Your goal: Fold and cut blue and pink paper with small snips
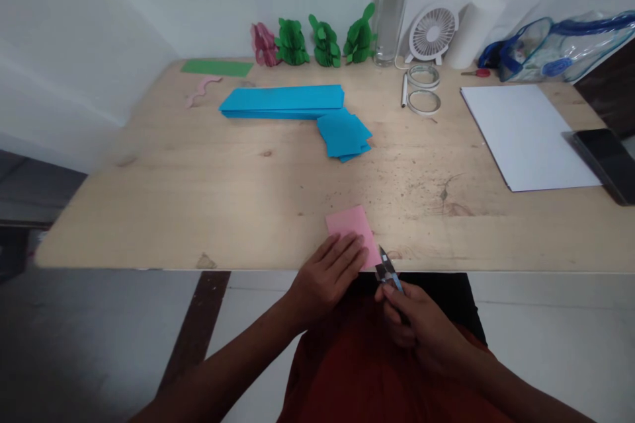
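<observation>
A small square of pink paper (353,221) lies near the front edge of the table, its lower part hidden under my left hand (325,277). The fingers of that hand lie flat across it, pressing on top rather than gripping. Just past the table edge, my right hand (417,320) is closed round a pair of small thread snips (389,269). Their two pointed blades stand apart and reach up beside the lower right corner of the pink paper. Most of the handle is hidden in my fist.
Stacked blue strips (282,99) and blue paper squares (344,133) lie mid-table. Behind stand green paper figures (326,43), a pink one (264,45), a glass bottle (391,20) and a fan (433,33). Tape rolls (423,102), white sheets (528,139) and a phone (608,162) are rightward.
</observation>
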Available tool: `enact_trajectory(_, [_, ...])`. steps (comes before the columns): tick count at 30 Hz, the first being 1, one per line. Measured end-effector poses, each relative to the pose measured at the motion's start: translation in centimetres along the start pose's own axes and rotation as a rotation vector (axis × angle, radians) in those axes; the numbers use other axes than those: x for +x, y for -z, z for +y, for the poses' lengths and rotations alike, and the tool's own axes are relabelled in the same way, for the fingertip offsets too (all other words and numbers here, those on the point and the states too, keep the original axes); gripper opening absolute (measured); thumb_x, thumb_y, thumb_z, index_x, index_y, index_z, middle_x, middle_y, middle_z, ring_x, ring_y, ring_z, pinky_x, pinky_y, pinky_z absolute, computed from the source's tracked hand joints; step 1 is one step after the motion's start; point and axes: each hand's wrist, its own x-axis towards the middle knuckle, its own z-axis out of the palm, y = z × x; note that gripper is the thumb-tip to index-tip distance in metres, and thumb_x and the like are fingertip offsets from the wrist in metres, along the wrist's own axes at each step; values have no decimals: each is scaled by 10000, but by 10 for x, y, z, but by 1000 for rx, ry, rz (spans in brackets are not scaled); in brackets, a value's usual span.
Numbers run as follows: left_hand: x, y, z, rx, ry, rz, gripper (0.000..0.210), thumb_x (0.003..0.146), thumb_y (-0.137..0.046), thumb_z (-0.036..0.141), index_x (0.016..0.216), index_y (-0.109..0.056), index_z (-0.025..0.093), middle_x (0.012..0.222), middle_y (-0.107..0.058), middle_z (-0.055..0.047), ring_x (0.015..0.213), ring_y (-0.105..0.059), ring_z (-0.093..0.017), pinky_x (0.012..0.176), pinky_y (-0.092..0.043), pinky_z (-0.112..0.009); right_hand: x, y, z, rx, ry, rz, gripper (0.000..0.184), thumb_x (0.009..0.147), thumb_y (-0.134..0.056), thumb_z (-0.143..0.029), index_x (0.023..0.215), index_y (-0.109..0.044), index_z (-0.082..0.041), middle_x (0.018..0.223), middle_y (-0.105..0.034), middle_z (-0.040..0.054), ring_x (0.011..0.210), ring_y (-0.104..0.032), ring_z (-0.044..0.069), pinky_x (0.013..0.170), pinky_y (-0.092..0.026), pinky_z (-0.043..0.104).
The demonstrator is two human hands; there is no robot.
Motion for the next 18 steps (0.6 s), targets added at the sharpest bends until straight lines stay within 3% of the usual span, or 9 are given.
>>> enact_trajectory(18, [0,0,-3,-40,-13,6,358,923,-399,107,1268,-490,76,1365,-498,-156,1344,-357,-257,1087,-362,-485,4,-7,-7,-186,83,123,402,729,-627,-565,741,-553,-170,487,-372,-91,376,-233,28,387,-118,214])
